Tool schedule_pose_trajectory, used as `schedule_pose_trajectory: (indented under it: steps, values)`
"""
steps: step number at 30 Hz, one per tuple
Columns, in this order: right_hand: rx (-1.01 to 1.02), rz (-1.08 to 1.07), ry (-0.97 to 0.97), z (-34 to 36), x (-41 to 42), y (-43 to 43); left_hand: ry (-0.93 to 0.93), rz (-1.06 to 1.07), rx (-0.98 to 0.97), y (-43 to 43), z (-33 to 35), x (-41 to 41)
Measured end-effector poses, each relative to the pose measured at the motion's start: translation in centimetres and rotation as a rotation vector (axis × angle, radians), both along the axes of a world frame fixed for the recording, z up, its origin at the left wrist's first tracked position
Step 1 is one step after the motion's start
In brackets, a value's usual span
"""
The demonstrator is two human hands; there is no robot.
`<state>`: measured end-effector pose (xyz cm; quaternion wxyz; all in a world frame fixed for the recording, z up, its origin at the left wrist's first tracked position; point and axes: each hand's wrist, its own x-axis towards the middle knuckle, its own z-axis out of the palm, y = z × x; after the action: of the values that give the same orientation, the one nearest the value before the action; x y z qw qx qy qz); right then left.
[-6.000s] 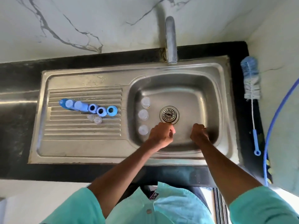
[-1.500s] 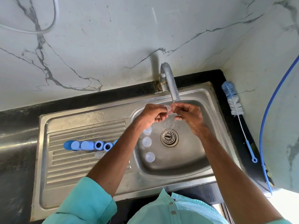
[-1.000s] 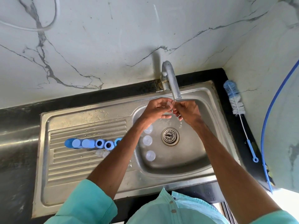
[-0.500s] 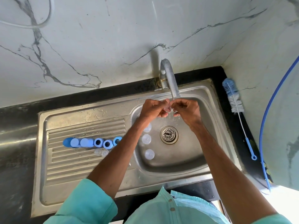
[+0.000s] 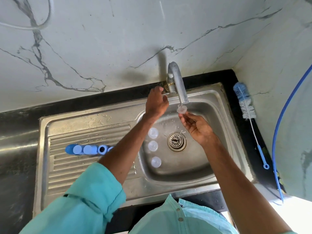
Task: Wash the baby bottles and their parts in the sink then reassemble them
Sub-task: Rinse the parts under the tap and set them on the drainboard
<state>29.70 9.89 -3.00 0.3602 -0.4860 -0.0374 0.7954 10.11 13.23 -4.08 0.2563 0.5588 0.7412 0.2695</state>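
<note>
Clear teat (image 5: 182, 109) sits right under the tap (image 5: 179, 85) spout, over the back of the sink (image 5: 168, 186) basin, pinched at its lower edge by the tips of your right hand (image 5: 198, 128); the other fingers there are half curled, palm up. Your left hand (image 5: 156, 103) is up by the tap's base w/ fingers loosely spread and nothing in it; can't tell if it's touching the handle. Risk as I see it: that pinch is light and the teat looks wet, so a harder flow if you turn the handle could knock it loose, and it'd drop near the drain (image 5: 176, 141). Keep the flow gentle, grip firmer. Also, your left forearm crosses over the basin's left side, so pulling back low might bump the three clear caps (image 5: 153, 146) lined up on the basin floor. Blue bottle parts (image 5: 84, 149) lie in a row on the drainboard (image 5: 76, 166), partly hidden behind that arm. Bottle brush (image 5: 245, 105) lies on the black counter to the right, well apart from both hands, w/ a blue hose (image 5: 283, 112) beyond it. Nothing blocks the spout.
</note>
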Motion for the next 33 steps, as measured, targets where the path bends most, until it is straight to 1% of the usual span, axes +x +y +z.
schedule_pose_trajectory:
  steps: [2,5,8,11,14,17,21,23,26,29,31,33]
  values:
    - [-0.010,-0.025,0.010,0.0,-0.3,-0.1,0.114,-0.059,-0.028,1.1,-0.5,-0.3]
    - [0.024,0.001,0.007,0.2,-1.0,0.0,0.170,-0.161,-0.172,2.4,-1.2,-0.5]
    - [0.079,0.048,-0.023,0.5,-1.3,0.2,0.153,-0.199,-0.249,2.9,-1.3,-0.8]
    - [0.098,0.059,-0.049,0.6,-1.3,0.5,0.096,-0.157,-0.264,3.3,-1.5,-1.3]
    - [0.089,0.060,-0.058,0.7,-0.9,0.8,-0.025,-0.072,-0.259,3.8,-0.3,-1.3]
    - [0.086,0.080,-0.059,1.0,-0.8,1.0,-0.172,-0.037,-0.245,4.7,1.8,-0.1]
    - [0.070,0.083,-0.028,1.0,-1.3,1.0,-0.572,0.073,-0.292,4.3,3.3,1.2]
    - [0.052,0.087,0.009,1.0,-1.5,0.9,-0.711,0.088,-0.305,2.9,3.3,1.4]
    - [0.052,0.074,0.036,1.3,-1.8,0.4,-0.820,0.061,-0.293,-0.7,3.1,2.1]
    - [0.110,0.095,0.000,1.7,-1.7,-0.6,-0.931,0.111,-0.243,-4.7,2.0,3.5]
    - [0.167,0.171,-0.046,1.9,-1.6,-1.4,-0.980,0.158,-0.194,-7.0,1.5,4.0]
    - [0.247,0.285,-0.146,2.0,-1.7,-2.7,-0.994,0.195,-0.140,-9.6,1.4,3.9]
